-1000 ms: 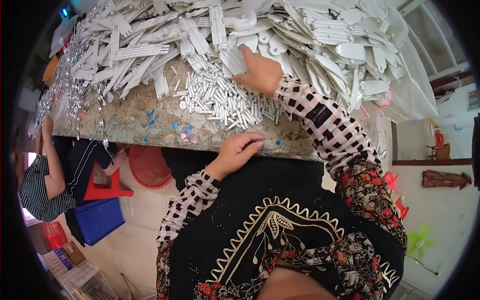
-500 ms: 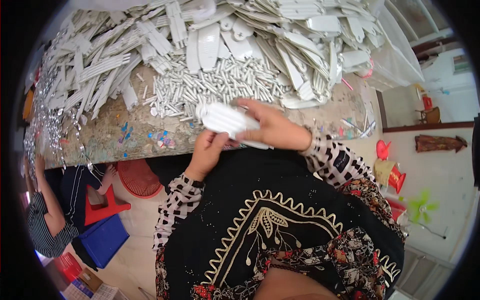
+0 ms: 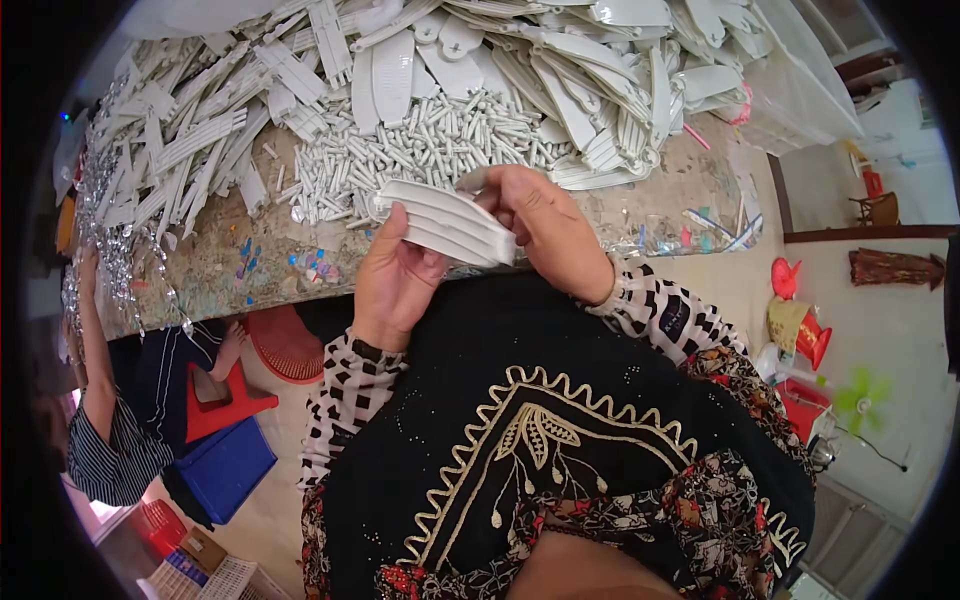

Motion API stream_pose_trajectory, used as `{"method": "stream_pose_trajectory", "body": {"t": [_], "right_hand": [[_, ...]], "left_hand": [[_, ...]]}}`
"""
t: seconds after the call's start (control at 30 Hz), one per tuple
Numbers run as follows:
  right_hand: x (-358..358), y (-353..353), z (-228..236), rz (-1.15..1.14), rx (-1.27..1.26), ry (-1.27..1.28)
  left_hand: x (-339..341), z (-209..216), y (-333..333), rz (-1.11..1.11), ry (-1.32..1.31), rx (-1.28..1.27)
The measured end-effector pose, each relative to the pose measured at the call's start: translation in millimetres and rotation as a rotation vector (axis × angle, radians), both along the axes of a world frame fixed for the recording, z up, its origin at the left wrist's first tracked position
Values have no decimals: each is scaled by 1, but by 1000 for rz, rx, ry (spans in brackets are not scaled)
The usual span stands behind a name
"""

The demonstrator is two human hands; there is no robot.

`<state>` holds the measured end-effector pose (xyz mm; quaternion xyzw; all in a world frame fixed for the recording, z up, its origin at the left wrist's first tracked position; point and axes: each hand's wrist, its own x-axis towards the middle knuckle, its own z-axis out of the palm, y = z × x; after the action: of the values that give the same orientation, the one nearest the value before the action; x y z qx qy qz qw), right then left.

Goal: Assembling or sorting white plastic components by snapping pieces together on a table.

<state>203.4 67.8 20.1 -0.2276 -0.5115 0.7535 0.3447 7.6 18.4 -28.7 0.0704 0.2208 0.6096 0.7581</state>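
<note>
My left hand (image 3: 397,275) grips a white plastic piece (image 3: 447,222) by its left end, the thumb lying over its front. The piece is long and rounded, with raised ridges running along its face, and it tilts down to the right. Close to its right end is my right hand (image 3: 545,225), its fingers curled; what they pinch, if anything, is hidden. Just beyond both hands lies a heap of short white pegs (image 3: 400,155) on the worn table (image 3: 215,270). Larger white plastic panels (image 3: 600,85) are piled behind and beside the pegs.
Silver tinsel strands (image 3: 120,255) hang over the table's left end. Down to the left, another person in a striped top (image 3: 115,450) reaches toward them, near a red stool (image 3: 225,400) and a blue bin (image 3: 225,470). Colored scraps (image 3: 315,265) dot the table's near edge.
The white piece has turned so its ridged face shows more clearly, lifted by my left hand. My right hand has come away from its face toward the right end, its fingers curling.
</note>
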Motion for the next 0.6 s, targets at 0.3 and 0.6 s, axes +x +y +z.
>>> {"method": "stream_pose_trajectory", "body": {"t": [0.3,0.6], "right_hand": [[-9,-17,-17,-100,612,-246],[-4,-1,-19,-117,1079,-461]], "left_hand": [[17,-9,-4,-123,-91,22],[34,-1,-8,-147,62,-173]]}}
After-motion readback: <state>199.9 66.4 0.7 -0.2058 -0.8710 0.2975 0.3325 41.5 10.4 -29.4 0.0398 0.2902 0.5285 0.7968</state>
